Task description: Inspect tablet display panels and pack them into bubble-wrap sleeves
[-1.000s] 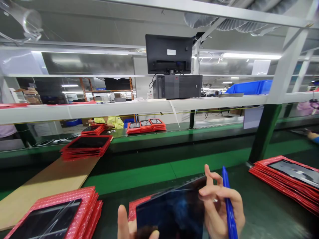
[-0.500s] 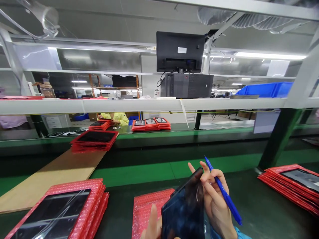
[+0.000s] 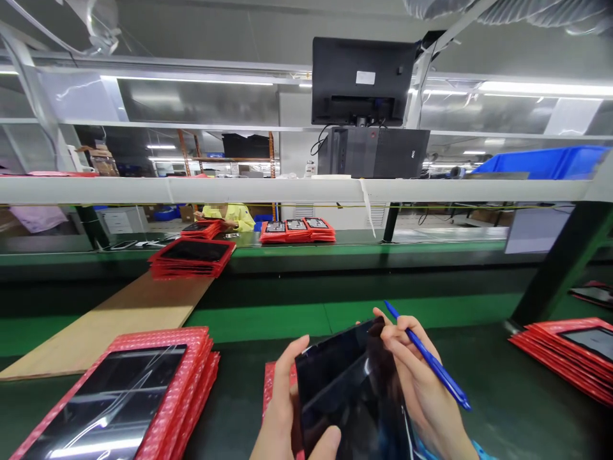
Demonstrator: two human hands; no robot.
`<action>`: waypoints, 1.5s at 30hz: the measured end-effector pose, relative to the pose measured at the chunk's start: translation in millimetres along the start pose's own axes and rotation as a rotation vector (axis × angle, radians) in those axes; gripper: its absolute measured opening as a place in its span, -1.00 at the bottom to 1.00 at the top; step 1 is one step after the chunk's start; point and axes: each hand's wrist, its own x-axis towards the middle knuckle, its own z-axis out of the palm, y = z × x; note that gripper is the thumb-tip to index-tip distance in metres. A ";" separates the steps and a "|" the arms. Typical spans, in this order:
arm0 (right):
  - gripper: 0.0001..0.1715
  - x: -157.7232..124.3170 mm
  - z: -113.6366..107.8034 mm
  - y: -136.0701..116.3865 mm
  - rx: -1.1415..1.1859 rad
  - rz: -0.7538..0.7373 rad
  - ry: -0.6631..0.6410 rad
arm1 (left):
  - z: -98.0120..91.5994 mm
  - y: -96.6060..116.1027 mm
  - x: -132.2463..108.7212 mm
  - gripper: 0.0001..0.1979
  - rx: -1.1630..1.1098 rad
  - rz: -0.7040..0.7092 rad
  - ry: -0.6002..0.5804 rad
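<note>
A glossy black tablet screen (image 3: 352, 386) is held up at a tilt in front of me. My left hand (image 3: 282, 402) grips its left side, with the thumb lying over the front glass. At the upper right corner, the fingertips of my right hand (image 3: 421, 370) pinch the screen's edge. A blue pen (image 3: 438, 367) is tucked in that same right hand, sloping down to the right. Behind the screen, a red bubble-wrap pouch (image 3: 269, 383) on the dark bench is mostly covered.
Left lies a stack of red bubble pouches (image 3: 191, 383) topped by a black screen (image 3: 119, 402). Another red stack (image 3: 569, 358) sits at right, near a green post (image 3: 555, 268). A wooden board (image 3: 124, 313) bridges toward a far stack (image 3: 191, 255). A person in yellow (image 3: 239, 217) works opposite.
The screen has turned to show more of its front. My left hand has come up along its left side, thumb now on the glass. The camera view has shifted slightly.
</note>
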 end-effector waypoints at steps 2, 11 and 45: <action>-0.72 0.5 1.2 -1.3 0.004 0.050 0.020 | -1.9 4.7 11.8 -0.40 -0.103 -0.118 0.048; -0.67 -0.8 -1.0 -2.0 0.170 0.199 0.161 | -16.6 3.7 33.2 -0.58 -0.278 -0.110 -0.003; -0.57 6.9 -13.3 38.4 -0.022 0.218 -0.022 | -20.4 -14.1 42.7 -0.23 -0.129 -0.358 0.047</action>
